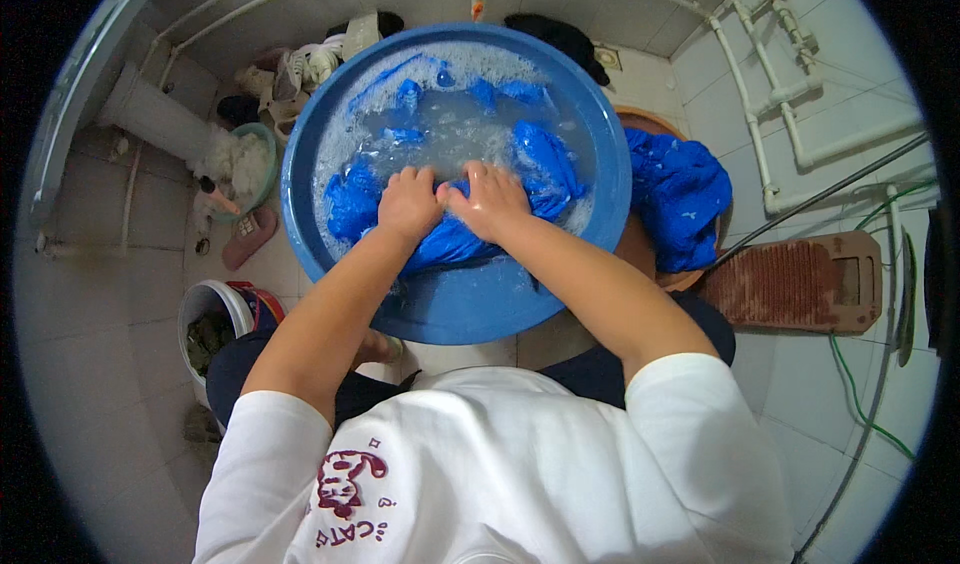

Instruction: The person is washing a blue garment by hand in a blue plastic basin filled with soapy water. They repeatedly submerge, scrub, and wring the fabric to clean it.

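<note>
A large round blue plastic basin (457, 316) stands before me, holding cloudy, sudsy water. Wet bright-blue cloth (457, 247) lies in it, bunched near the side closest to me, with more folds breaking the surface farther off. My left hand (409, 200) rests on the cloth, knuckles up. Just to its right, my right hand (491, 198) is on the same cloth, its thumb beside my left hand. The fingertips of both hands dip behind or into the cloth and water, so how firmly they grip is partly hidden.
Right of the basin, an orange-brown tub (679, 283) holds more blue cloth (679, 196); a brown washboard (787, 283) is beside it. At left are a white bucket (244, 313), a pink brush or slipper-like item (251, 238) and a green bowl (270, 151). Pipes (757, 151) line the walls.
</note>
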Demonstrator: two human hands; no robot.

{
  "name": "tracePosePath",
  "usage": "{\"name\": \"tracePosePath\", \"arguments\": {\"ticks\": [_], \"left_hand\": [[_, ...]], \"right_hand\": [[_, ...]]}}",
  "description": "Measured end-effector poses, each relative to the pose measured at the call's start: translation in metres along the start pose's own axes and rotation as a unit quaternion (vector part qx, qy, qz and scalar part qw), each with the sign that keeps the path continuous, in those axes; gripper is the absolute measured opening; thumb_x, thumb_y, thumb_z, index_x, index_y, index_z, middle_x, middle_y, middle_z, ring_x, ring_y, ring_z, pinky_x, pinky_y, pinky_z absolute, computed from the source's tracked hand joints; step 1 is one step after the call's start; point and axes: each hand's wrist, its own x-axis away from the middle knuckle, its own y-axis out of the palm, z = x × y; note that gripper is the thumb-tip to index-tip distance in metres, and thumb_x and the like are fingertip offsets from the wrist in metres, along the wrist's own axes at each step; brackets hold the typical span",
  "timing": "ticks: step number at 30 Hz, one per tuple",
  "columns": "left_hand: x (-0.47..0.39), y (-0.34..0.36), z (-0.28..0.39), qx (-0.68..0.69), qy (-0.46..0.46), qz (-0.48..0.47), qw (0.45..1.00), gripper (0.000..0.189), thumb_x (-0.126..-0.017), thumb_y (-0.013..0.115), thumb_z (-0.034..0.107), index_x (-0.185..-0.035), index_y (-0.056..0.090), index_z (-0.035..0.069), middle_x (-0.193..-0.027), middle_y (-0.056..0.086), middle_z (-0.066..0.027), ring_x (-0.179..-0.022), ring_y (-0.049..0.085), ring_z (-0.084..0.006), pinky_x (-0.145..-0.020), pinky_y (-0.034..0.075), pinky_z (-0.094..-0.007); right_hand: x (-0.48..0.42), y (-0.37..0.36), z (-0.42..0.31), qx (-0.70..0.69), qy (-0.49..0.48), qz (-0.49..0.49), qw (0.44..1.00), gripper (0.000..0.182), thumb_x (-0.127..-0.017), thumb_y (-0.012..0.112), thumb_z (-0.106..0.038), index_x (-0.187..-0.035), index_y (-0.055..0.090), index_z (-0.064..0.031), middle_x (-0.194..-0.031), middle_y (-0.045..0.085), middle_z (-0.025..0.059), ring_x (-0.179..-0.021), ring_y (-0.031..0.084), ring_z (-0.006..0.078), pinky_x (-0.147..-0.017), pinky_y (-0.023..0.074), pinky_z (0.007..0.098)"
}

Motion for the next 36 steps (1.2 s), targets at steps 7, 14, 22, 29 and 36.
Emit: {"name": "tracePosePath", "arguments": {"ticks": [7, 14, 22, 29, 36], "left_hand": [[0.035, -0.045, 0.013, 0.375, 0.016, 0.011, 0.927, 0.016, -0.080, 0.056, 0.016, -0.085, 0.057, 0.001, -0.097, 0.055, -0.0163, -0.090, 0.052, -0.0346, -0.079, 0.042, -0.0382], [0.022, -0.007, 0.016, 0.106, 0.039, 0.050, 0.992, 0.014, -0.080, 0.053, 0.019, -0.079, 0.051, 0.005, -0.076, 0.054, -0.0181, -0.071, 0.052, -0.0372, -0.062, 0.042, -0.0453], [0.023, -0.040, 0.026, 0.236, -0.050, -0.004, 0.970, 0.022, -0.081, 0.054, 0.024, -0.079, 0.055, 0.003, -0.082, 0.055, -0.0171, -0.080, 0.052, -0.0371, -0.070, 0.042, -0.0430], [0.044, -0.024, 0.021, 0.119, 0.099, 0.007, 0.988, 0.008, -0.073, 0.053, 0.013, -0.073, 0.050, 0.005, -0.077, 0.053, -0.0158, -0.072, 0.050, -0.0337, -0.063, 0.040, -0.0437], [0.010, -0.022, 0.007, 0.102, -0.092, -0.070, 0.988, 0.019, -0.080, 0.054, 0.020, -0.089, 0.055, 0.003, -0.084, 0.056, -0.0182, -0.081, 0.053, -0.0370, -0.073, 0.043, -0.0439]], "right_hand": [[0.043, -0.026, 0.002, -0.226, -0.120, 0.083, 0.963, 0.025, -0.070, 0.067, -0.026, -0.078, 0.054, -0.0059, -0.097, 0.051, 0.0145, -0.091, 0.051, 0.0319, -0.077, 0.0432, 0.0411], [0.017, -0.003, -0.004, -0.004, -0.031, -0.097, 0.995, 0.033, -0.077, 0.051, -0.038, -0.072, 0.056, -0.0060, -0.086, 0.056, 0.0167, -0.089, 0.055, 0.0318, -0.067, 0.0471, 0.0425], [0.033, -0.019, -0.001, -0.188, -0.087, 0.097, 0.974, 0.019, -0.068, 0.066, -0.016, -0.072, 0.050, -0.0070, -0.087, 0.051, 0.0130, -0.084, 0.050, 0.0321, -0.073, 0.0417, 0.0383], [0.032, -0.016, -0.017, -0.067, -0.073, -0.109, 0.989, 0.022, -0.067, 0.058, -0.026, -0.059, 0.057, -0.0061, -0.083, 0.059, 0.0164, -0.080, 0.056, 0.0353, -0.065, 0.0456, 0.0439], [-0.011, 0.004, 0.000, -0.037, -0.004, -0.025, 0.999, 0.030, -0.074, 0.054, -0.033, -0.079, 0.061, -0.0041, -0.089, 0.059, 0.0222, -0.089, 0.054, 0.0389, -0.076, 0.0443, 0.0449]]}}
